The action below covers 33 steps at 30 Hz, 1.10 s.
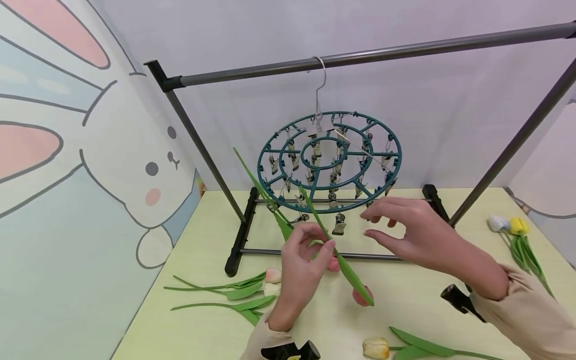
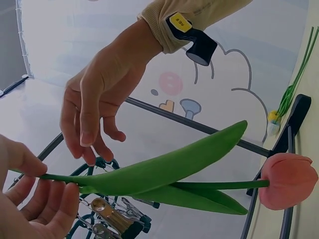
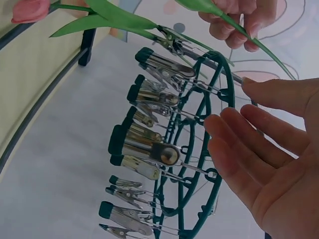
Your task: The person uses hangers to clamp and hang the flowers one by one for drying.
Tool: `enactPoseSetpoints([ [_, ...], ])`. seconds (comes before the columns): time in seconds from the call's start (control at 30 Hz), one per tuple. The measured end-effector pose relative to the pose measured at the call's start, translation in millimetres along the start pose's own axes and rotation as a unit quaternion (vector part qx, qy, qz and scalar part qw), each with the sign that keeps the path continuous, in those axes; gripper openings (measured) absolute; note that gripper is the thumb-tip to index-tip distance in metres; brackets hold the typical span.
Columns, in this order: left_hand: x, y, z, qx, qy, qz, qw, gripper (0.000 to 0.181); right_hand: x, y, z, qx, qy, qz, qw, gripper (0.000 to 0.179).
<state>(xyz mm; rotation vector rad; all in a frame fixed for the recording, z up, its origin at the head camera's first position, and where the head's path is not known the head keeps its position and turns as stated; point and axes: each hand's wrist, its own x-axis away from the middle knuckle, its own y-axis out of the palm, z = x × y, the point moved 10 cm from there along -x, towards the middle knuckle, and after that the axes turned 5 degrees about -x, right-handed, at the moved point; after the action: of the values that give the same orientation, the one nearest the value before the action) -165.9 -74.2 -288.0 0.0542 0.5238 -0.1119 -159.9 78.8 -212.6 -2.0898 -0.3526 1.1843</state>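
Observation:
My left hand [image 1: 303, 267] pinches the green stem of a pink artificial tulip [image 2: 288, 181], whose bloom points down in the head view. Behind that hand, a second pink tulip [image 3: 30, 11] hangs bloom-down from a metal clip [image 3: 169, 40] of the round green clip hanger [image 1: 396, 167]. My right hand [image 1: 416, 232] is raised at the hanger's near right side, thumb and fingers spread apart with nothing between them. In the right wrist view its fingertips overlap the hanger's ring, beside several dangling clips [image 3: 144, 144] with green tips.
The hanger hooks over a dark metal rack bar [image 1: 261, 71]. On the table [image 1: 216, 330], pale pink and white tulips [image 1: 225, 288] lie left, a yellowish tulip [image 1: 376, 348] lies at the front, and white and yellow tulips [image 1: 519, 227] lie far right. A rabbit-painted wall [image 1: 112, 170] borders the left.

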Motion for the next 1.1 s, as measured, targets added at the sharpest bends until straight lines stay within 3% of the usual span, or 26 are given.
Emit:
enactPoseSetpoints([
  [0.1,0.4,-1.0,-0.5,-0.002,-0.003,0.003,1.0,0.021,1.4,6,7,-0.002,0.018,-0.004,0.9998,0.034],
  [0.5,1.2,-4.1,-4.3,-0.007,-0.003,0.006,1.0,0.021,16.2,37,38,-0.046,0.112,0.02,0.9924,0.034],
  [0.7,1.1,-7.2,-5.8,-0.017,-0.002,0.013,0.9998,0.02,19.7,51,51,-0.076,0.14,0.045,0.9862,0.033],
  [0.87,0.9,-9.7,-9.2,-0.015,-0.007,0.018,0.9997,0.02,18.8,58,59,-0.097,0.171,0.062,0.9784,0.026],
  [1.1,0.5,-14.3,-16.1,-0.016,-0.019,0.031,0.9992,0.02,15.8,68,68,-0.14,0.219,0.051,0.9644,0.024],
])
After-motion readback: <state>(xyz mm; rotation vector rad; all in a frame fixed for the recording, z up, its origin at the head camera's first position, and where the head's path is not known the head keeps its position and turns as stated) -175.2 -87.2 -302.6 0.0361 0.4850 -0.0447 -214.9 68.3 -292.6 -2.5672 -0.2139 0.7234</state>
